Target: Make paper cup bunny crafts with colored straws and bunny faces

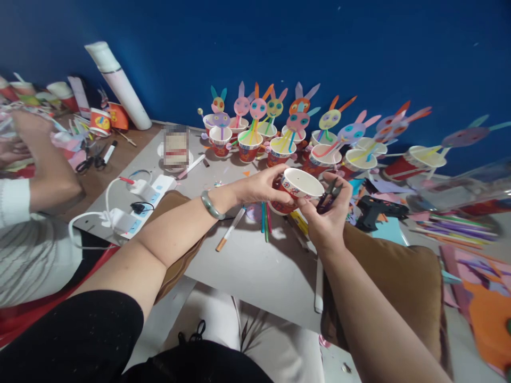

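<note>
Left hand: your left hand [261, 186] is wrapped around the side of a white paper cup with a red pattern [299, 186].
Right hand: your right hand [329, 213] is closed on small black scissors [329, 192], right next to the cup's rim.
Cup: it is up in the air, just over the grey table [247, 266].
Under the cup: coloured pens [265, 218] lie on the table.
Behind: a row of paper cups with bunny faces on sticks [303, 133] stands by the blue wall [359, 48].
Right side: a black glue gun [375, 210] lies near.
Far left: another person's arm [48, 170].
</note>
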A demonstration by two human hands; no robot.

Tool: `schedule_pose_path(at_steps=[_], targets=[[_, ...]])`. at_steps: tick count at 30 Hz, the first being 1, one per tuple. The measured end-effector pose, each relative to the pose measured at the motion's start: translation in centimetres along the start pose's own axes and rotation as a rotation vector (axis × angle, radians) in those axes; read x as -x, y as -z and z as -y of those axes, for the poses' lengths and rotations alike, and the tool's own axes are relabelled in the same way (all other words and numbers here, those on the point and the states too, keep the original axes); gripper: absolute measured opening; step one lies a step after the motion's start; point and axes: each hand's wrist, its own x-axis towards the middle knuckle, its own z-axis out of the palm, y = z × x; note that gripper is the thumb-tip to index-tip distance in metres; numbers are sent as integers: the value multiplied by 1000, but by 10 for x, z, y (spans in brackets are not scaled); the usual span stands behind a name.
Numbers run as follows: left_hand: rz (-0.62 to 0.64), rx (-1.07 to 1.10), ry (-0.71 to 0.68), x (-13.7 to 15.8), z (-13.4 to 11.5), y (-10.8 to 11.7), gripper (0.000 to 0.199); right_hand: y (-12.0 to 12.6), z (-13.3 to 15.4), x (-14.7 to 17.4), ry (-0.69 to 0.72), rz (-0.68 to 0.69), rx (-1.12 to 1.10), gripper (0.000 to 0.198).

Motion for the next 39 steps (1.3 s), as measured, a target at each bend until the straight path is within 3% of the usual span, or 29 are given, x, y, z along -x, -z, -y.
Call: schedule_pose_path(at_steps=[12, 27, 39], targets=[[-3, -52, -18, -2, 5, 2, 48, -1, -2, 0, 21, 2, 38, 67], [-37, -106, 52, 2, -5, -4, 44, -3, -8, 1, 6, 11, 27, 65], [19, -223, 70, 2, -2, 9, 59, -2, -10, 1, -10, 45, 35, 67]])
